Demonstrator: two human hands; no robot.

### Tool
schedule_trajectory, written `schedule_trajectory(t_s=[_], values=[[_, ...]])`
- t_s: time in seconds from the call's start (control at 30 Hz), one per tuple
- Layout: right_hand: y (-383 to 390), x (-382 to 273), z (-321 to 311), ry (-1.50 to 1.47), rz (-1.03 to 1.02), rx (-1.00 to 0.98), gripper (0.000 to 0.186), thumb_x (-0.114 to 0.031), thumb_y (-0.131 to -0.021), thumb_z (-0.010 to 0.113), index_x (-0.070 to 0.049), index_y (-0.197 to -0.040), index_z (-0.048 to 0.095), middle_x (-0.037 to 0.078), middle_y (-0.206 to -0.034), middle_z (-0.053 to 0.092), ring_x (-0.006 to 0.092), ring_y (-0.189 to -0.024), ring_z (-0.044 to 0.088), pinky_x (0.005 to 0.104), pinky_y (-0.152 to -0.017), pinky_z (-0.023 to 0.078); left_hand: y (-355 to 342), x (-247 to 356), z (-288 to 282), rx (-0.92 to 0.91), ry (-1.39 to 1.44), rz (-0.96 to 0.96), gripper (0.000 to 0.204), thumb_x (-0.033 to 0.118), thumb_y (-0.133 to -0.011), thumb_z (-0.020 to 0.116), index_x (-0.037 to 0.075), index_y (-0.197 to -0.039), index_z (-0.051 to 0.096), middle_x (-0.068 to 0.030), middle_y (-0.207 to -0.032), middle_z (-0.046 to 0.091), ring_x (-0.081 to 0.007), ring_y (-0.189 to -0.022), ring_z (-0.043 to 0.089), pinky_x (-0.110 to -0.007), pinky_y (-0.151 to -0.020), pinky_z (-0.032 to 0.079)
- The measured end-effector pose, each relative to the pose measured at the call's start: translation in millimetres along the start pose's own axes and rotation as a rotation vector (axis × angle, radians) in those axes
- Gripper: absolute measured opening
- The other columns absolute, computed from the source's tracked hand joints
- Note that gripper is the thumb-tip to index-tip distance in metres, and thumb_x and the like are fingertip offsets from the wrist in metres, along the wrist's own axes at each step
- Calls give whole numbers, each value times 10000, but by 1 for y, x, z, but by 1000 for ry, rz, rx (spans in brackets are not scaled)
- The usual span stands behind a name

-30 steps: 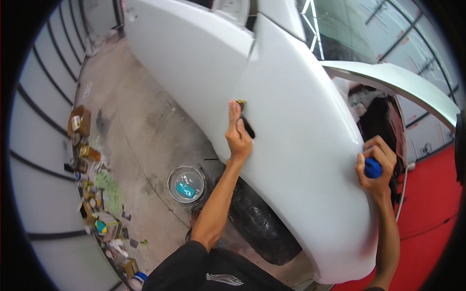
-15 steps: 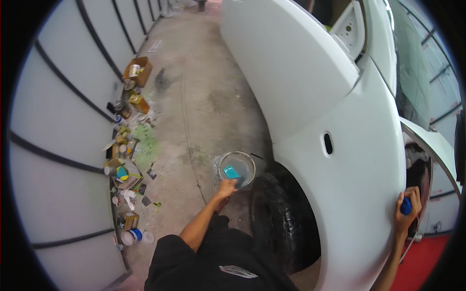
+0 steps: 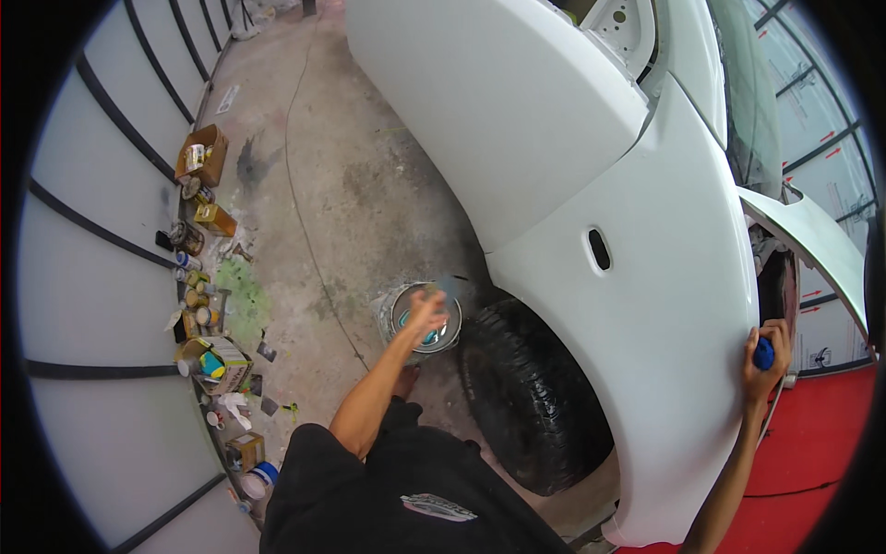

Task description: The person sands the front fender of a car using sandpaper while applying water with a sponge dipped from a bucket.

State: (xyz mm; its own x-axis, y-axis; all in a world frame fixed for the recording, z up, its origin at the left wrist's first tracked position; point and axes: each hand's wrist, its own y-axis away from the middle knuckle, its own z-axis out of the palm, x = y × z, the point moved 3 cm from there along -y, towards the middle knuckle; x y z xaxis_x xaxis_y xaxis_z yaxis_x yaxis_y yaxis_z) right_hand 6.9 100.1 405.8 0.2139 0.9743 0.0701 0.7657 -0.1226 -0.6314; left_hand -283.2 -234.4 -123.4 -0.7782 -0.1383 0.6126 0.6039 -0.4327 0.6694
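My left hand (image 3: 426,312) is over a round bucket (image 3: 449,329) on the floor. Its fingers are closed on a thin grey-blue sheet (image 3: 452,285), smeared by motion, so its kind is unclear. Inside the bucket lies a flat teal piece (image 3: 431,336), partly covered by my hand. My right hand (image 3: 773,358) rests at the edge of a white car fender (image 3: 664,305), closed around a small rounded blue thing (image 3: 764,354) whose kind I cannot make out.
Below the fender's wheel arch is a black tire (image 3: 526,397). A white door (image 3: 498,111) extends ahead. Along the left wall (image 3: 101,305) stand cans and boxes, including a cardboard box (image 3: 210,164). A cable (image 3: 297,198) runs over the concrete floor.
My left hand has risen and moved inward over the bucket, swinging the sheet upward. My right hand stays on the fender's edge with the blue thing. The whole view has shifted slightly.
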Motion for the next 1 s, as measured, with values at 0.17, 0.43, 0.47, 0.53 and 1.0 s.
schedule_trajectory(t_s=[0.17,0.43,0.47,0.53,1.0], values=[[3,-31,4,87,94,93,142,56,-871,673,26,-824,543,140,-793,517,272,-718,547,363,-643,437,34,-25,52,-78,-273,-83,580,302,-1042,577,27,-1507,368,-242,-1341,607,-333,-1060,705,-430,-923,575],[84,-219,190,-696,525,-251,203,-109,-846,757,-10,-1000,670,150,-989,636,326,-911,635,390,-826,515,118,-28,66,-801,-126,-303,705,595,-1069,428,27,-1485,466,-161,-1372,636,-292,-1181,667,-491,-974,561],[93,-248,221,-816,487,-328,370,-154,-855,765,-16,-1169,625,176,-1120,616,346,-1034,606,425,-932,479,120,-27,62,-765,-79,-383,779,662,-1034,435,43,-1505,453,-162,-1381,623,-304,-1188,660,-512,-976,557],[112,-290,266,-808,415,-547,703,-257,-867,777,-39,-1455,460,217,-1382,524,384,-1276,498,480,-1126,350,120,-19,56,-911,139,-421,845,756,-990,417,77,-1490,472,-144,-1312,637,-299,-1149,665,-525,-964,563],[328,-211,268,-555,1076,-1014,456,-339,-990,699,-27,-1320,655,169,-1072,771,263,-981,749,374,-896,572,-50,-27,-37,52,-968,180,569,366,-890,748,81,-1368,627,-221,-1282,693,-359,-1182,673,-426,-1047,502]])
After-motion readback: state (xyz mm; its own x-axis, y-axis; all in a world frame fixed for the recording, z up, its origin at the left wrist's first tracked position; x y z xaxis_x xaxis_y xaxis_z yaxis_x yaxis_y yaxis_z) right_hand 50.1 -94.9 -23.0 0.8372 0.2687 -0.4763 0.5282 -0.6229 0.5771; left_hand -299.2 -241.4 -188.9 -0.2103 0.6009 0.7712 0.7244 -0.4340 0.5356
